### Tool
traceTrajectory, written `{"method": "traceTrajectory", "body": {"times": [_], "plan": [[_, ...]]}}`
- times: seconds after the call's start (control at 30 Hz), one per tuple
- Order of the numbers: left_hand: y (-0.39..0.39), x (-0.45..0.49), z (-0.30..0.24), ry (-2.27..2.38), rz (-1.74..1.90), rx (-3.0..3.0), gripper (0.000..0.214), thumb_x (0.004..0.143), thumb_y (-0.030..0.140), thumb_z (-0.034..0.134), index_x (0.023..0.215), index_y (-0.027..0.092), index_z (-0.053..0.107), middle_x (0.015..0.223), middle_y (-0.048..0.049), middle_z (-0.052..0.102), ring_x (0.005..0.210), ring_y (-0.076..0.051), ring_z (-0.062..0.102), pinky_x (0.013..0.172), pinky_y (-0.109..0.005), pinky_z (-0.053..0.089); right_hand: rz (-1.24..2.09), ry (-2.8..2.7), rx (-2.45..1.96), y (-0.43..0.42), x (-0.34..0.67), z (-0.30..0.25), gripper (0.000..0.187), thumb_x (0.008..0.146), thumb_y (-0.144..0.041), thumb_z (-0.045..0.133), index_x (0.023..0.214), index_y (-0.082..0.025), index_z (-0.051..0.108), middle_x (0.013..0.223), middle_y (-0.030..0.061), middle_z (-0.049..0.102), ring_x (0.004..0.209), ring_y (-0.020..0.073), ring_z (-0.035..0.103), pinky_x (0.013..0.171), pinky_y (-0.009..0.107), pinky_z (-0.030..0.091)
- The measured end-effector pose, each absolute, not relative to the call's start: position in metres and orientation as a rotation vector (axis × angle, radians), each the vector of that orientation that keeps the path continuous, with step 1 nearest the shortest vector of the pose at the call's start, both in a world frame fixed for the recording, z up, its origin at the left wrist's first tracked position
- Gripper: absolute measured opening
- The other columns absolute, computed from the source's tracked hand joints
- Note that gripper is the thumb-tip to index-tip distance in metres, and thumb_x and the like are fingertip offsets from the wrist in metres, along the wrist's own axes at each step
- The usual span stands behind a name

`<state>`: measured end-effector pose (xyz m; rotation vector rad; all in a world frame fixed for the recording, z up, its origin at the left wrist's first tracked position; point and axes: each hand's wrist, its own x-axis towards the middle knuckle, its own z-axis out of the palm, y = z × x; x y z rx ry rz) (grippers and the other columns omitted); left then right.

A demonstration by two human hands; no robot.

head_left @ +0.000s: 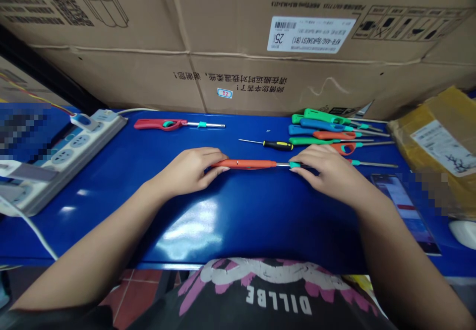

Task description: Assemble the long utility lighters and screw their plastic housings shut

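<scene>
An orange long-necked lighter (pixel 253 164) lies level between my two hands over the blue table. My left hand (pixel 197 168) is closed on the end of its orange handle. With thumb and fingers, my right hand (pixel 325 171) pinches the teal piece on its metal neck; the tip of the neck is hidden behind that hand. Just beyond it lies a screwdriver (pixel 278 145) with a black and yellow handle. A red lighter (pixel 159 124) with a teal trigger rests at the back left. Several green, blue and orange lighters (pixel 323 116) are piled beyond my right hand.
A large cardboard box (pixel 230 37) stands along the table's back edge. On the left is a white power strip (pixel 78 144) with plugs and cables. To the right are a phone (pixel 405 211), a taped parcel (pixel 442 141) and a white mouse (pixel 464 231).
</scene>
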<state>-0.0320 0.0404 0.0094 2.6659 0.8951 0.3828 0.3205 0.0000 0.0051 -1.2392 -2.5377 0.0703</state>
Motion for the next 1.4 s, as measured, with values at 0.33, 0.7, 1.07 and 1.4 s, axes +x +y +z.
{"method": "traceTrajectory", "body": {"times": [0.33, 0.7, 1.07, 1.4], "plan": [[0.028, -0.007, 0.004, 0.819, 0.27, 1.174, 0.03, 0.094, 0.036, 0.058, 0.107, 0.01, 0.068, 0.063, -0.0028, 0.06, 0.046, -0.009, 0.044, 0.043, -0.018, 0.033, 0.174, -2.473, -1.035, -0.006, 0.297, -0.001, 0.013, 0.099, -0.024, 0.059, 0.106, -0.016, 0.066, 0.097, 0.0089, 0.07, 0.093, 0.0228, 0.059, 0.085, 0.039, 0.051], [0.03, -0.001, -0.008, 0.695, 0.257, 0.564, 0.037, 0.103, 0.019, 0.036, 0.081, 0.008, 0.064, 0.049, 0.0067, 0.028, 0.044, -0.005, 0.009, 0.035, -0.011, 0.016, -0.166, -2.489, -0.884, -0.012, 0.28, -0.001, 0.012, 0.096, -0.013, 0.057, 0.103, -0.008, 0.066, 0.089, 0.0144, 0.069, 0.088, 0.0266, 0.057, 0.079, 0.042, 0.053], [0.026, 0.009, -0.008, 0.795, 0.254, 0.596, 0.038, 0.104, 0.024, 0.04, 0.072, 0.011, 0.058, 0.048, 0.0053, 0.034, 0.042, -0.004, 0.013, 0.033, -0.011, 0.015, -0.018, -2.613, -1.095, -0.011, 0.283, -0.001, 0.017, 0.1, -0.026, 0.057, 0.105, -0.014, 0.067, 0.097, 0.011, 0.071, 0.095, 0.0269, 0.061, 0.083, 0.042, 0.05], [0.021, 0.013, -0.014, 0.718, 0.209, 0.59, 0.031, 0.1, 0.028, 0.051, 0.079, 0.01, 0.064, 0.048, 0.007, 0.031, 0.04, -0.004, 0.015, 0.034, -0.012, 0.014, 0.211, -2.391, -0.902, -0.022, 0.262, -0.007, 0.012, 0.101, -0.02, 0.053, 0.098, -0.018, 0.065, 0.088, 0.0071, 0.072, 0.081, 0.0201, 0.06, 0.072, 0.035, 0.049]]}}
